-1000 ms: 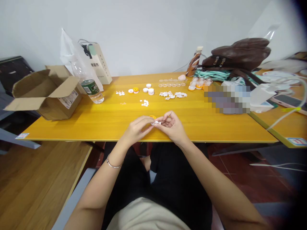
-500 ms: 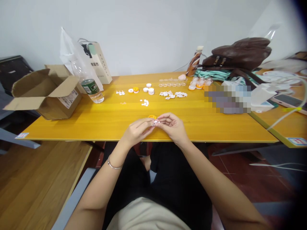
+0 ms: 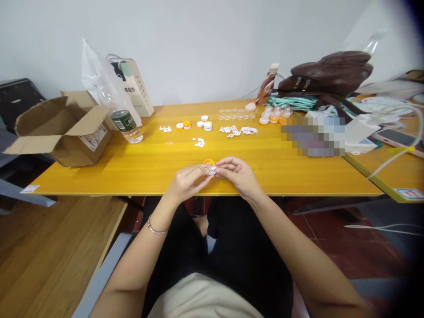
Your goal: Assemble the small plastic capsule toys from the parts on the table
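A small white openwork plastic part (image 3: 212, 170) is pinched between the fingertips of both hands, just above the table near its front edge. My left hand (image 3: 188, 181) grips it from the left, with thumb and fingers closed. From the right, my right hand (image 3: 239, 177) has its thumb and index finger on the same part; its other fingers are curled. Right behind the fingertips lies an orange ring-shaped piece (image 3: 209, 161), partly covered by the hands. Farther back are white discs (image 3: 199, 142) and a cluster of white openwork parts (image 3: 233, 131).
White round caps (image 3: 207, 126), orange-and-white rings (image 3: 186, 124), stemmed white pieces (image 3: 165, 129) and clear round covers (image 3: 236, 117) lie along the table's back. An open cardboard box (image 3: 62, 130) and a water bottle (image 3: 126, 126) stand left; a brown bag (image 3: 326, 75) sits right.
The white part has been turned between my fingertips, so more of its openwork face shows. Both hands stay in nearly the same place; the whole view has shifted slightly.
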A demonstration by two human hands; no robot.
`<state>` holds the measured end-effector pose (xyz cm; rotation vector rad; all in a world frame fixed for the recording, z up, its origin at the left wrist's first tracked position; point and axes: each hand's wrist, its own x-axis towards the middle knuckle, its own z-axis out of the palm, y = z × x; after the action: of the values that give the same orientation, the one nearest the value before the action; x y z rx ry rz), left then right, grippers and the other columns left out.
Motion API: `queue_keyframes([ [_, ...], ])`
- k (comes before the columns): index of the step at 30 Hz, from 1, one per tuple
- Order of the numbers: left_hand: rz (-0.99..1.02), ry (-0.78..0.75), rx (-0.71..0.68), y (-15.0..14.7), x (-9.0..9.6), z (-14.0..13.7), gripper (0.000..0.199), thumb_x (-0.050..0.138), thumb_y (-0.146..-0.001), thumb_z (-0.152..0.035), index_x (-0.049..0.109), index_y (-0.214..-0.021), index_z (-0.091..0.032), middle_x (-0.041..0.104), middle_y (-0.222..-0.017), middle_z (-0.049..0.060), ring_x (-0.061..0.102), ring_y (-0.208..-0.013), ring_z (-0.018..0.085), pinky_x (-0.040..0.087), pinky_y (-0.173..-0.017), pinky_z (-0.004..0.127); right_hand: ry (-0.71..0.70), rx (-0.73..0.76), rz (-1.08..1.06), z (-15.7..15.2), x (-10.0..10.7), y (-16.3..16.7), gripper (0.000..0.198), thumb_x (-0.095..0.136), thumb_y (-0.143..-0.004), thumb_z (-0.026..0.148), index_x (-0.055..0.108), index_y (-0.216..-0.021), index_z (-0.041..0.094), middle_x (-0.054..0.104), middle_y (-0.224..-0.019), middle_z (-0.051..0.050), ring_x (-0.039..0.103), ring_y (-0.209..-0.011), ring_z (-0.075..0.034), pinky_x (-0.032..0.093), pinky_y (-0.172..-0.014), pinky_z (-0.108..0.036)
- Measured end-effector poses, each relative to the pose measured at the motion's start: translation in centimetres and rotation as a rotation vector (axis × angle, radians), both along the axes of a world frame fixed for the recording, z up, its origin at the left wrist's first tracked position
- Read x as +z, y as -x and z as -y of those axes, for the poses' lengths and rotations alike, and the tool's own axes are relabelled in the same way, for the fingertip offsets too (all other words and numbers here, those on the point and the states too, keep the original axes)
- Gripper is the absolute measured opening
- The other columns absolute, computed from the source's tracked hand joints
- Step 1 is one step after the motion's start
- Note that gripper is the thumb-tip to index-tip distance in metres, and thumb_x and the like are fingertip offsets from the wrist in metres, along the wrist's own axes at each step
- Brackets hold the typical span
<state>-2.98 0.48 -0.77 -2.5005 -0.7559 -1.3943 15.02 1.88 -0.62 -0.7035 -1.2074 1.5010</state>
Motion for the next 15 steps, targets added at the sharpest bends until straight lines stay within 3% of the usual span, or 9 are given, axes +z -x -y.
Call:
queue_keyframes([
  [15, 0.044, 0.121, 0.021, -0.06, 0.35, 0.06, 0.023, 0.06, -0.08, -0.017, 0.061, -0.102, -0.016, 0.071, -0.096, 0.007, 0.067, -0.087, 0.015, 0.055, -0.08, 0.027, -0.028, -0.074, 0.011, -0.04, 0.13, 0.07, 0.02, 0.078, -0.059, 0.023, 0.064, -0.073, 0.019, 0.069, -0.07, 0.002, 0.064, -0.066, -0.01, 0.051, -0.071, -0.024],
])
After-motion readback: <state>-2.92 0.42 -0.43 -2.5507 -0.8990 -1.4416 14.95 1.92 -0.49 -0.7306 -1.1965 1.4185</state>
